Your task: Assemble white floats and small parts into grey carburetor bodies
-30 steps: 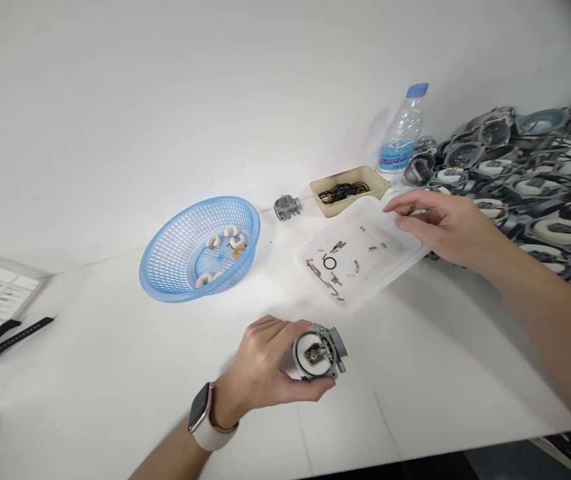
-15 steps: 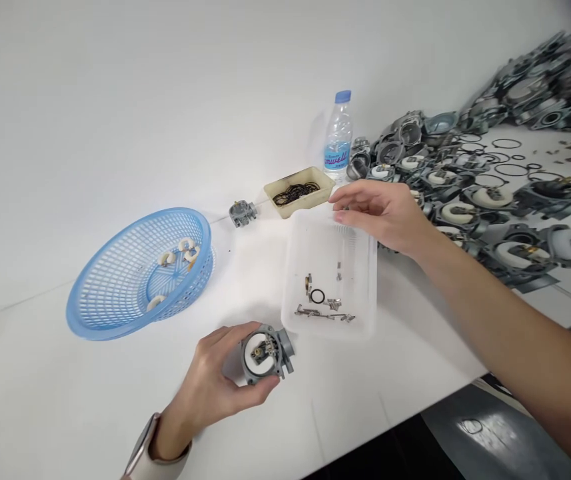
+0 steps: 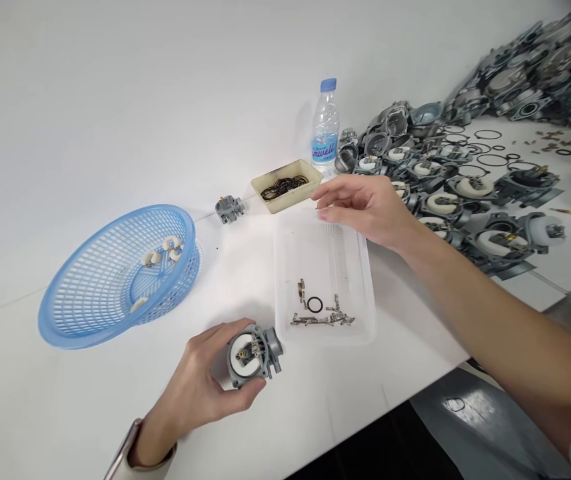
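My left hand (image 3: 200, 377) is closed around a grey metal carburetor (image 3: 272, 341), its open side up, showing a white float (image 3: 235, 357) and a small brass piece inside. At the far end of a translucent plastic tray (image 3: 285, 257), my right hand (image 3: 365, 207) is closed on the rim, thumb toward the inside. Small springs and metal pins (image 3: 322, 320) lie near the tray's front wall, beside a black O-ring (image 3: 314, 305) and a little brass part (image 3: 300, 289). The right fingertips partly hide the tray's far edge.
A blue basket (image 3: 115, 333) with several white floats stands left. Behind are another carburetor (image 3: 229, 209), a cream box (image 3: 290, 201) of black rings and a water bottle (image 3: 326, 127). Many carburetors (image 3: 440, 200) and loose rings (image 3: 492, 160) cover the right side.
The springs and pins have shifted inside the tray and lie closer together near its front wall. Both hands keep their grip. The whole view has drifted slightly.
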### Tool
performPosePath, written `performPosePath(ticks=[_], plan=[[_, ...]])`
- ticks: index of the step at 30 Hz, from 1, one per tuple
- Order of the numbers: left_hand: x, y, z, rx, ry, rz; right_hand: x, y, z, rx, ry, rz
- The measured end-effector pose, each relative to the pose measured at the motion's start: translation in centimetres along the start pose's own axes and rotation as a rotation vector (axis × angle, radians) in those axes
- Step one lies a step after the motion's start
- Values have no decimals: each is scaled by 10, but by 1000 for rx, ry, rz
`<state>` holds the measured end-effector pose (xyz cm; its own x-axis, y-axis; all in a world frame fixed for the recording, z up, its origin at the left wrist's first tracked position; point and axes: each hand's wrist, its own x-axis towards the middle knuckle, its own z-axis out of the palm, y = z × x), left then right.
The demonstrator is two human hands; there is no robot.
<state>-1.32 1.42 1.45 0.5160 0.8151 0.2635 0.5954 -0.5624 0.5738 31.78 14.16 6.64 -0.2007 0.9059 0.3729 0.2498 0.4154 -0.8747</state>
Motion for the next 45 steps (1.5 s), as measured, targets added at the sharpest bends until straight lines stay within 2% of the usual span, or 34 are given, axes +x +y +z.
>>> performPosePath(ticks=[20, 32, 38, 45], plan=[[4, 1, -1, 22, -35, 28, -2, 3, 6, 33, -32, -20], [1, -3, 4, 109, 27, 100, -2, -1, 5, 32, -41, 5], [0, -6, 8, 161, 91, 147, -1, 2, 5, 40, -56, -36], [0, -5, 9, 181, 109, 168, -1, 4, 5, 48, -72, -48]])
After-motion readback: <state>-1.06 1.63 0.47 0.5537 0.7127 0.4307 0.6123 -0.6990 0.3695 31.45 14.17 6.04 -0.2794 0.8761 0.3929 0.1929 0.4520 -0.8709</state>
